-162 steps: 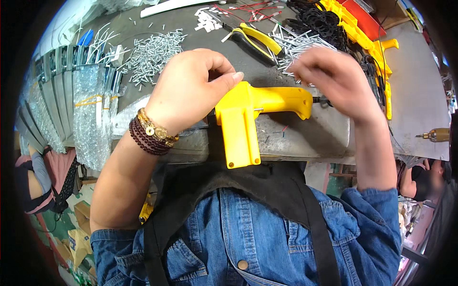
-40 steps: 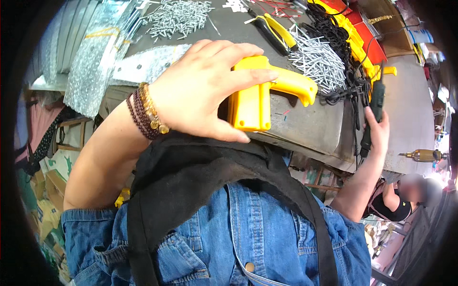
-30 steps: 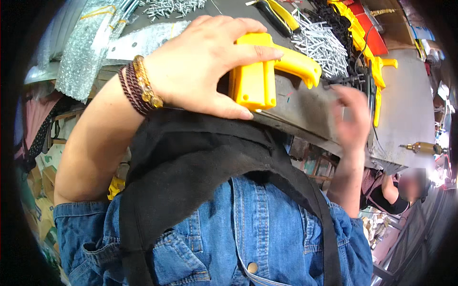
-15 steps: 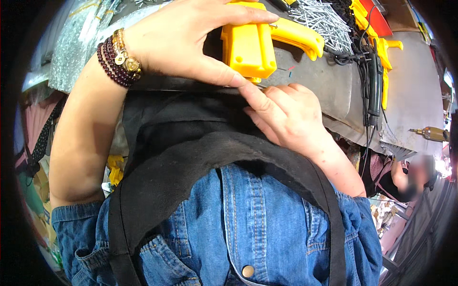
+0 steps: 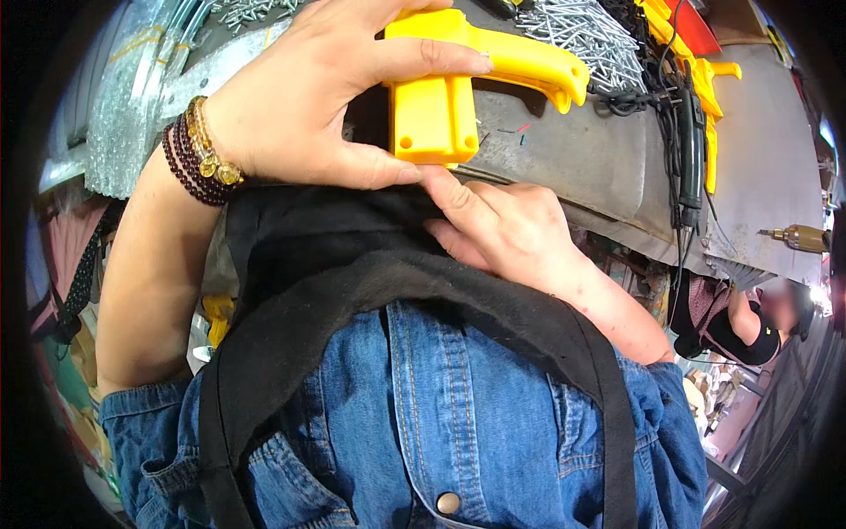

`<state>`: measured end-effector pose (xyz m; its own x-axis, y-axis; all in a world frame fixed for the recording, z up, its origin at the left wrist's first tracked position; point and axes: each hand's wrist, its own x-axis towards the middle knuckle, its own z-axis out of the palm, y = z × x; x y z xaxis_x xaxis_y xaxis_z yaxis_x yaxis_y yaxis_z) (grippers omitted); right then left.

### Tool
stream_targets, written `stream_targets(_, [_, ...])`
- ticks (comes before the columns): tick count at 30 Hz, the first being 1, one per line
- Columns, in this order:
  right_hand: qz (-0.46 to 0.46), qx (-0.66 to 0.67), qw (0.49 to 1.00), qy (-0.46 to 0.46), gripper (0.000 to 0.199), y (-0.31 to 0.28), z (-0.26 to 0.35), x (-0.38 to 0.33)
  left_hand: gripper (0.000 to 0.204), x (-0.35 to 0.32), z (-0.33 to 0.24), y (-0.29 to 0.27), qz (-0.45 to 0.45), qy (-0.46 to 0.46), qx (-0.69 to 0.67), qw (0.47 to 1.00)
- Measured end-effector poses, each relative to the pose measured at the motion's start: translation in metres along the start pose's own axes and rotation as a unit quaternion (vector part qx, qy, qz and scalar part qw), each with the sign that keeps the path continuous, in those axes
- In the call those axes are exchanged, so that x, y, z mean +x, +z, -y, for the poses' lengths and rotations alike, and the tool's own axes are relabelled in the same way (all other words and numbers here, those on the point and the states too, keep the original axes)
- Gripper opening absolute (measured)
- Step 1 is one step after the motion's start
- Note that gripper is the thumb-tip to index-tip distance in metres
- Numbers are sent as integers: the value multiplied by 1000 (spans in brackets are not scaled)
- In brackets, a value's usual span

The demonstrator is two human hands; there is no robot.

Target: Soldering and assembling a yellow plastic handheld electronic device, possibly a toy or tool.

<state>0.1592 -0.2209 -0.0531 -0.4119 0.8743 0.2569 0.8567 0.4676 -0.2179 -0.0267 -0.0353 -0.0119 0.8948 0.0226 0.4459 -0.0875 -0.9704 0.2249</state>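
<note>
Since the yellow housing (image 5: pixel 434 110) sits by the bench (image 5: pixel 608 163) edge, upper centre of frame, the left hand (image 5: pixel 295 106) has its fingers clamped around it, probably for steadiness; right hand (image 5: pixel 515 229) tucks just below, can't tell if it's gripping.
</note>
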Motion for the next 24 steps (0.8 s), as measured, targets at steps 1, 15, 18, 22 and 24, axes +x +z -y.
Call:
stream_targets(1, [0,13,1000,4,73,0,0,-1,76,0,-1,-1,-4,27,46,999])
stream_targets(15, [61,24,992,104,76,-6,10,-5,80,1,2,0,19,-39,-40,998])
stream_targets(18, [78,62,989,112,74,-5,7,0,75,4,-2,-2,33,-63,-14,997])
stream_targets(22, [16,114,991,71,56,-1,-8,-9,78,1,3,0,48,-70,-17,996])
stream_targets(24, [-135,208,967,56,39,-5,-12,-9,80,2,2,-4,60,-72,-13,996])
